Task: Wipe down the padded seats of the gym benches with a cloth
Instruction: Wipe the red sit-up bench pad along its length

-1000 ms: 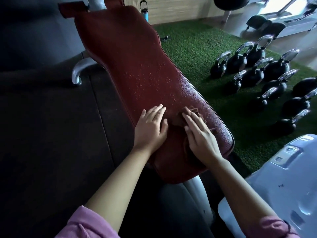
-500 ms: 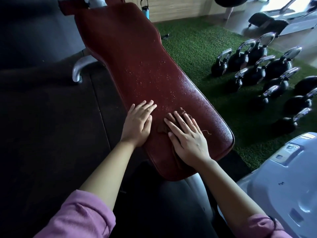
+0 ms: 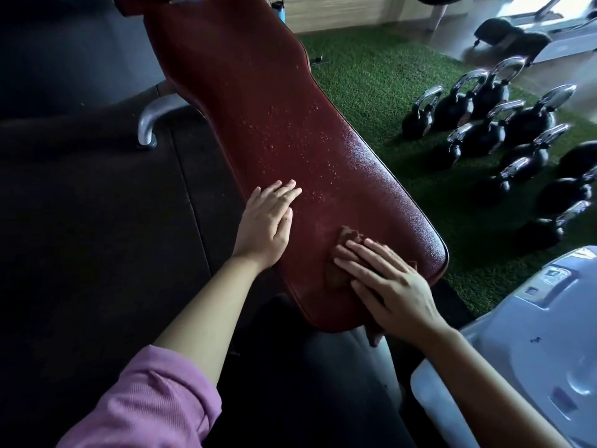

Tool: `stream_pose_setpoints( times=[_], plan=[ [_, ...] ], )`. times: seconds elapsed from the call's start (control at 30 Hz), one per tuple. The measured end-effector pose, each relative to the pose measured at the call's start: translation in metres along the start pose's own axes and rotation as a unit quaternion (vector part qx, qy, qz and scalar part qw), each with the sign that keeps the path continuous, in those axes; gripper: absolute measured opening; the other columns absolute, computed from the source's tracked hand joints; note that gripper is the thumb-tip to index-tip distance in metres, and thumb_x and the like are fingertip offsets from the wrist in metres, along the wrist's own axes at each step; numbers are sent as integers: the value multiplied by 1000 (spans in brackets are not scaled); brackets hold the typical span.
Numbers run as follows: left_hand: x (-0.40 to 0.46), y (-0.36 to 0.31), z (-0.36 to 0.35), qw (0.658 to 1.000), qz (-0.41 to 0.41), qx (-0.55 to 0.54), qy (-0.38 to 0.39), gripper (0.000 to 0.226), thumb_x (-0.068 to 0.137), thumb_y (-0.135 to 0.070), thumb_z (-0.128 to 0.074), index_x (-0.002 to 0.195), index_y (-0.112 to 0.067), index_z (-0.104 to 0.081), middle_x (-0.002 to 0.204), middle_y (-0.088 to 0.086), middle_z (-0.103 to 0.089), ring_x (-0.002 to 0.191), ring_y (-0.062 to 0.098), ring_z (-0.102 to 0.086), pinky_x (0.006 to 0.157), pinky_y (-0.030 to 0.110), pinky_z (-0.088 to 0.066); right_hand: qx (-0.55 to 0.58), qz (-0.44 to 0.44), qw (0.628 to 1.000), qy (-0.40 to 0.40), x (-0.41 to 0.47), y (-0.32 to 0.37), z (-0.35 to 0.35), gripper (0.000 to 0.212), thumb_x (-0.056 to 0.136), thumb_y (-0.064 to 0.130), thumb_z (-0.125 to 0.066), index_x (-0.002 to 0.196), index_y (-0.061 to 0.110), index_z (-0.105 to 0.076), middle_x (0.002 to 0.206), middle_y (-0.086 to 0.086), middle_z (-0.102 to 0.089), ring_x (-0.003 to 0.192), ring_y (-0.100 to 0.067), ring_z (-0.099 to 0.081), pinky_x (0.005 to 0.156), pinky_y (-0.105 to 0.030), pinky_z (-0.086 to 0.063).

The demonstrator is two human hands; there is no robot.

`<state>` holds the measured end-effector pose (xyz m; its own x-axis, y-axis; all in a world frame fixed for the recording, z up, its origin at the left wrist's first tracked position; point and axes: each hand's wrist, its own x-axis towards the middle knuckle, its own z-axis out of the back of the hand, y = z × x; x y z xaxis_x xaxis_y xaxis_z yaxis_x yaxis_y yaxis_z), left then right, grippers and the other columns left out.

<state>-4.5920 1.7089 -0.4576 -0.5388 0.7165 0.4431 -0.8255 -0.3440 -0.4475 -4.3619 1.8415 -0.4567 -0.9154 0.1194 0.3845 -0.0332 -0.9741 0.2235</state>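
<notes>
Dark red padded vinyl bench seat (image 3: 277,130): long, narrowing toward the far end, running from near right to far left; droplets are scattered over its middle, and its far end is cut off by the top edge.

Small reddish-brown cloth (image 3: 342,253): lies on the near end of the seat, mostly hidden under the right hand; one crumpled corner shows beyond the fingertips and a scrap hangs below the seat's near edge.

Right hand (image 3: 391,286): flat on the cloth, fingers straight and slightly spread, pressing it to the pad.

Left hand (image 3: 266,224): flat on the seat's left edge, fingers straight and close together, apart from the cloth.

Pink ribbed sleeve (image 3: 151,402): pushed up the left forearm, cut off at the bottom.

Curved chrome bench leg (image 3: 151,119): far left, on dark floor matting (image 3: 80,221); detail there is lost in shadow.

Green artificial turf (image 3: 371,85): right of the bench.

Black kettlebells with chrome handles (image 3: 484,127): grouped on the turf, far right, some cut off.

Pale grey plastic machine housing (image 3: 533,350): near right, partly out of frame.
</notes>
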Motion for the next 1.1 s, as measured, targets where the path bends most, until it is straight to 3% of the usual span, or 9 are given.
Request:
stream_pose_setpoints(
  times=[0.23, 0.37, 0.5, 0.67, 0.9, 1.1],
  plan=[
    [1, 3, 0, 1000, -7, 6, 10, 47, 95, -22, -29, 136, -16, -51, 144, -1, -47, 138, 18, -34, 115, 24, -2, -28, -90, 996, 0, 45, 37, -26, 42, 101, 38, -37, 141, 35, -45, 153, 6, -37, 143, -22, -30, 115, -42, -29],
    [2, 4, 1, 1000, -10, 4, 13, 47, 96, -23, -28, 136, -15, -51, 144, -1, -46, 138, 19, -34, 115, 24, -2, 1, -6, 1000, 3, 26, 67, -28, 39, 98, 31, -45, 136, 35, -53, 151, 7, -39, 141, -23, -35, 114, -42, -30],
    [0, 3, 1, 1000, -4, -3, 14, 48, 97, -25, -25, 138, -17, -48, 146, -3, -43, 140, 15, -30, 117, 28, -3, 16, 77, 996, 29, -8, 42, -11, 38, 98, 30, -49, 135, 33, -54, 150, 6, -41, 141, -18, -35, 111, -43, -35],
    [-1, 1, 0, 1000, 0, -1, 11, 49, 97, -25, -25, 139, -17, -48, 146, -3, -44, 140, 15, -30, 117, 30, -5, 14, 6, 1000, 2, 2, 2, 2, 41, 97, 25, -51, 138, 27, -51, 148, 8, -43, 140, -14, -35, 111, -43, -35],
    [1, 4, 1, 1000, -16, 9, 13, 48, 96, -24, -27, 138, -14, -49, 145, 0, -45, 139, 19, -33, 115, 23, -1, -8, -50, 999, 2, 53, 46, -29, 41, 100, 33, -40, 140, 29, -48, 152, 5, -39, 142, -21, -32, 114, -43, -30],
    [1, 2, 1, 1000, -2, 5, 8, 47, 97, -24, -26, 138, -17, -48, 146, -3, -44, 140, 15, -30, 115, 20, 3, 28, 77, 996, 43, 5, 56, -15, 40, 97, 26, -52, 136, 33, -53, 151, 8, -39, 142, -18, -32, 114, -42, -33]
  ],
)
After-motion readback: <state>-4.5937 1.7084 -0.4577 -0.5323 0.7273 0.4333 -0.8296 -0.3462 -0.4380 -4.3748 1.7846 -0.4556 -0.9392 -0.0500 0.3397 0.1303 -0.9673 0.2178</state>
